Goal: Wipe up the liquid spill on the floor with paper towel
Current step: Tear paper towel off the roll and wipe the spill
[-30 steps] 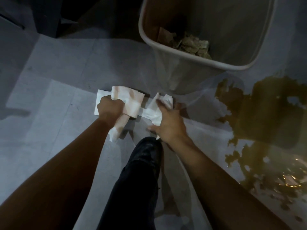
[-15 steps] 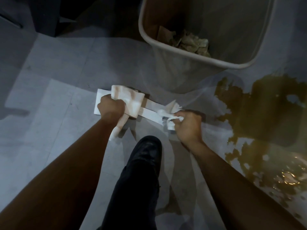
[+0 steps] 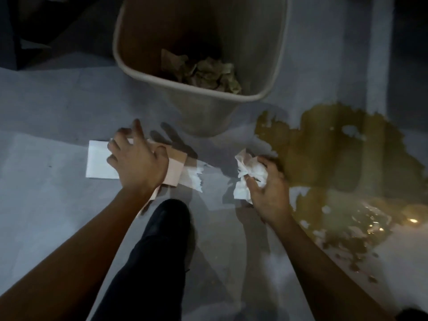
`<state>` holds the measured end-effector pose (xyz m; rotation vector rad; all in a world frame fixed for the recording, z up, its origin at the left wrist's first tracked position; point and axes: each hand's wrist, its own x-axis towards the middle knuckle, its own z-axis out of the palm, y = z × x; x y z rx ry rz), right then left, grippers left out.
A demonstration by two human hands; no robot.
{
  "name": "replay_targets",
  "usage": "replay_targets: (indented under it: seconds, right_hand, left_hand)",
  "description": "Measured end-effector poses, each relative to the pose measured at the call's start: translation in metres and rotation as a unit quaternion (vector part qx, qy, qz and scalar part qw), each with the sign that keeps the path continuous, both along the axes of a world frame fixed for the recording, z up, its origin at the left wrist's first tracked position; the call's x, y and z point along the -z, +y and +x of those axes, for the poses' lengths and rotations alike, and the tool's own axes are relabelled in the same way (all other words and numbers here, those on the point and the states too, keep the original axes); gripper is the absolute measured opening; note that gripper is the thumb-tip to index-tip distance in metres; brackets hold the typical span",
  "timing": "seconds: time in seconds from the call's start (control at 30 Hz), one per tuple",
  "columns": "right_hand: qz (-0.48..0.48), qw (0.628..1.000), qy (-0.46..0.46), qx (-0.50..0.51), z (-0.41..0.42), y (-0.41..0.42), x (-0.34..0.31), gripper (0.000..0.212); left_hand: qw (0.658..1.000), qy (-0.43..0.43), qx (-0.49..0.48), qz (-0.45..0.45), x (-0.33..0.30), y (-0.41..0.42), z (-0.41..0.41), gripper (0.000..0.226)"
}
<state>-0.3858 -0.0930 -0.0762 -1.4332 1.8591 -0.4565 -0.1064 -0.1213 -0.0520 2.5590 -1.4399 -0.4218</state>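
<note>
A crumpled paper towel wad (image 3: 251, 176) is clutched in the curled grip of the right hand (image 3: 269, 193) at the near edge of the brown spill (image 3: 342, 154) on the floor (image 3: 46, 200). The left hand (image 3: 136, 163), fingers spread, is pressed on the folded towel stack (image 3: 99, 163). The wad is best pressed flat and drawn inward, so liquid is not pushed outward.

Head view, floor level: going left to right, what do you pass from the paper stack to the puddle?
Flat paper towel stack → left hand resting on it → torn towel edge → crumpled towel wad → right hand gripping the wad → brown liquid spill.
</note>
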Motion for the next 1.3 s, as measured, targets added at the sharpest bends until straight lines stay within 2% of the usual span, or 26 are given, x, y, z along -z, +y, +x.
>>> replay_targets:
  seconds: [0.07, 0.17, 0.27, 0.37, 0.5, 0.63, 0.7, 0.77, 0.87, 0.93, 0.97, 1.03, 1.13, 1.17, 1.27, 1.3]
  right_hand:
    - [-0.008, 1.000, 0.021, 0.004, -0.021, 0.001, -0.002, 0.035]
    - [-0.036, 0.997, 0.062, -0.004, -0.044, -0.004, -0.009, 0.031]
    - [-0.090, 0.991, 0.104, 0.003, -0.067, -0.024, -0.009, 0.018]
    - [-0.109, 0.992, 0.069, -0.005, -0.083, -0.052, -0.010, 0.011]
    - [-0.123, 0.990, 0.057, -0.033, -0.088, -0.083, -0.018, 0.014]
    - [-0.186, 0.975, 0.099, -0.071, -0.087, -0.132, -0.025, 0.016]
    - [-0.196, 0.961, 0.150, -0.120, -0.081, -0.157, -0.025, 0.013]
    - [-0.133, 0.952, 0.205, -0.185, -0.070, -0.175, -0.013, 0.026]
    - [-0.063, 0.908, 0.274, -0.310, -0.044, -0.171, 0.022, 0.042]
    - [-0.017, 0.901, 0.299, -0.314, -0.034, -0.144, 0.039, 0.065]
    - [-0.009, 0.897, 0.313, -0.312, -0.033, -0.130, 0.042, 0.074]
    - [-0.030, 0.883, 0.326, -0.336, -0.039, -0.108, 0.042, 0.076]
    - [-0.043, 0.851, 0.355, -0.384, -0.055, -0.094, 0.032, 0.078]
    - [-0.029, 0.857, 0.341, -0.386, -0.058, -0.093, 0.027, 0.074]
    - [0.001, 0.909, 0.276, -0.312, -0.062, -0.089, 0.016, 0.055]
    - [-0.007, 0.910, 0.271, -0.313, -0.064, -0.089, 0.016, 0.052]
  left_hand:
    - [0.998, 0.009, 0.058, -0.007, -0.008, -0.012, -0.023, 0.058]
    - [0.989, 0.048, 0.142, 0.013, -0.008, -0.017, -0.062, 0.048]
    - [0.959, 0.104, 0.260, 0.041, 0.002, -0.013, -0.103, 0.041]
    - [0.937, 0.145, 0.312, 0.055, 0.007, -0.022, -0.133, 0.039]
    - [0.938, 0.198, 0.279, 0.054, 0.008, -0.043, -0.153, 0.038]
    - [0.946, 0.205, 0.238, 0.075, 0.009, -0.059, -0.164, 0.034]
    - [0.946, 0.228, 0.215, 0.076, 0.013, -0.064, -0.164, 0.036]
    - [0.945, 0.240, 0.211, 0.064, 0.017, -0.065, -0.163, 0.039]
    - [0.950, 0.237, 0.200, 0.043, 0.016, -0.063, -0.164, 0.028]
    - [0.956, 0.219, 0.194, 0.032, 0.019, -0.063, -0.164, 0.019]
    - [0.957, 0.209, 0.200, 0.032, 0.020, -0.065, -0.164, 0.015]
    - [0.956, 0.202, 0.210, 0.034, 0.025, -0.067, -0.164, 0.012]
    - [0.955, 0.201, 0.212, 0.048, 0.026, -0.069, -0.164, 0.020]
    - [0.955, 0.204, 0.209, 0.058, 0.025, -0.068, -0.166, 0.022]
    - [0.952, 0.217, 0.205, 0.065, 0.020, -0.064, -0.171, 0.024]
    - [0.951, 0.220, 0.210, 0.063, 0.021, -0.064, -0.172, 0.025]
